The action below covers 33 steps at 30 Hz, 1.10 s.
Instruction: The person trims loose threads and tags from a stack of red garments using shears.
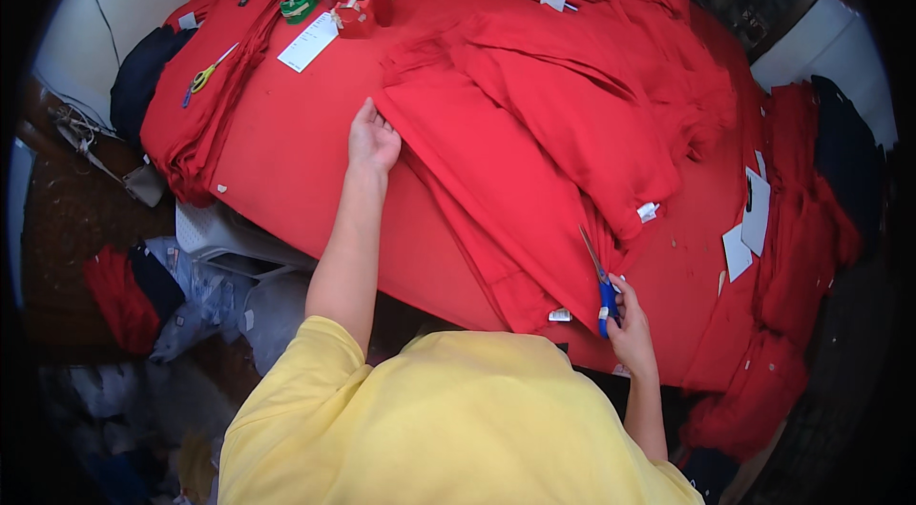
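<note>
A red garment (496, 152) lies spread across the red-covered table in front of me, its sleeve reaching toward my body. My left hand (375, 138) is at its left edge, palm turned up, fingers loosely apart and touching or just beside the cloth. In my right hand (630, 326) is a pair of scissors (608, 295) with blue handles, held at the near right of the garment. The blades point away from me over the fabric. Small white labels show at the near hem (560, 315) and at the sleeve end (648, 212).
Folded red garments (215, 76) are stacked at the left, with yellow-handled scissors (202, 78) on top. A red tape dispenser (355, 19), a green dispenser (300, 0) and a white paper (308, 42) stand or lie at the back. White cards (754, 209) rest on red garments at the right.
</note>
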### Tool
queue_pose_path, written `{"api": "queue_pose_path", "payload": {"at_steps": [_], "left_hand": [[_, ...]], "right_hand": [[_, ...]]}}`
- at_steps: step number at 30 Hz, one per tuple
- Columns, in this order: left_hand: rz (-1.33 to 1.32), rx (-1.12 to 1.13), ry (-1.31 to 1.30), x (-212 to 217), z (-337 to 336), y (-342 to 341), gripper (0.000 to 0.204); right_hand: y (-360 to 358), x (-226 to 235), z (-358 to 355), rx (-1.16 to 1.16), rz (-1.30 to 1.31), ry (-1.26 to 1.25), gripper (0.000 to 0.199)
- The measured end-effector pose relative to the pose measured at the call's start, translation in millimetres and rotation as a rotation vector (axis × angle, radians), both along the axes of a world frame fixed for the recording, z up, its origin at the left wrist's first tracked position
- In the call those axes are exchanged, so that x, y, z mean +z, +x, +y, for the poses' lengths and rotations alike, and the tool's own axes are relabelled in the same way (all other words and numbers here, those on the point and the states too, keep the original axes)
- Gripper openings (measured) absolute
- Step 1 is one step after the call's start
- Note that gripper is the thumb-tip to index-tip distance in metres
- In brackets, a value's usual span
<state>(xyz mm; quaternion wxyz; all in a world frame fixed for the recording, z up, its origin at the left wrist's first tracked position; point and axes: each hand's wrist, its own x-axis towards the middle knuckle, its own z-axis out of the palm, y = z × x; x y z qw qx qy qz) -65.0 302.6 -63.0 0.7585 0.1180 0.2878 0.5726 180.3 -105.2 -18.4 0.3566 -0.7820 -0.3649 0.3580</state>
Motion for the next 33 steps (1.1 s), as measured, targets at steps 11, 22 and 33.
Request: {"api": "queue_pose_path", "payload": {"at_steps": [11, 22, 33], "left_hand": [[0.251, -0.220, 0.145, -7.8, 6.8, -24.6, 0.027], [0.149, -0.157, 0.195, 29.8, -14.9, -12.9, 0.034], [0.154, -0.202, 0.185, 38.5, -27.8, -4.5, 0.033]], "right_hand": [[-43.8, 33.0, 152.9, 0.189, 0.069, 0.496, 0.053], [-85.5, -20.5, 271.4, 0.537, -0.372, 0.557, 0.055], [-91.7, -15.6, 263.7, 0.482, -0.295, 0.547, 0.055]]}}
